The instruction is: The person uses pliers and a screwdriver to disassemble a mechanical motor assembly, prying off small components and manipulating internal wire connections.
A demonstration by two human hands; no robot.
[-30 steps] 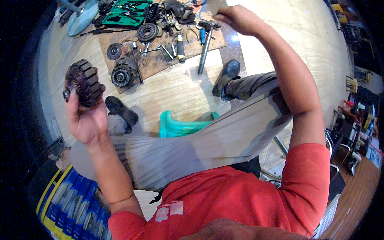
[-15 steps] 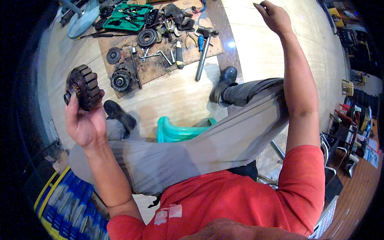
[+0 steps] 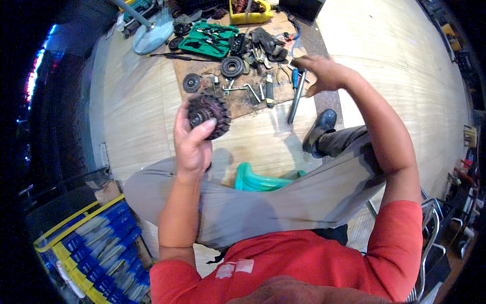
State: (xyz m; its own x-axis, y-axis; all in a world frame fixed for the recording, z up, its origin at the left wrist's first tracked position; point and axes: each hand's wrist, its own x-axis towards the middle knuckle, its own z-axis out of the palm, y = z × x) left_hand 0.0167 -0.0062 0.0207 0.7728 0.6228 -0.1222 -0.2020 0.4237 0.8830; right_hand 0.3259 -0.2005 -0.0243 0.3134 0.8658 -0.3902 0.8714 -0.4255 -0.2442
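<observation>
My left hand (image 3: 191, 152) is closed round a dark motor stator (image 3: 216, 112), toothed along its rim, with its round centre turned toward me. The thumb presses on its face. My right hand (image 3: 326, 75) reaches over the hammer (image 3: 297, 99) with fingers spread, and nothing shows in it. The hammer's head is hidden by the hand. Beside the hammer lie a blue-handled screwdriver (image 3: 295, 78) and a black-and-yellow utility knife (image 3: 269, 91). A thick black ring (image 3: 233, 67) and a smaller black disc (image 3: 192, 83) rest beyond the stator.
Cardboard (image 3: 248, 107) lies under the tools. At its far side are a green tool case (image 3: 205, 49) and a yellow container (image 3: 251, 19). A round grey-blue stand base (image 3: 153, 39) stands at far left. Between my legs is a green plastic stool (image 3: 263, 182); blue-and-yellow packages (image 3: 104, 253) are at lower left.
The view has shifted left. My left hand has turned the stator so its face shows instead of its rim. My right hand has come in over the hammer, its fingers spreading.
</observation>
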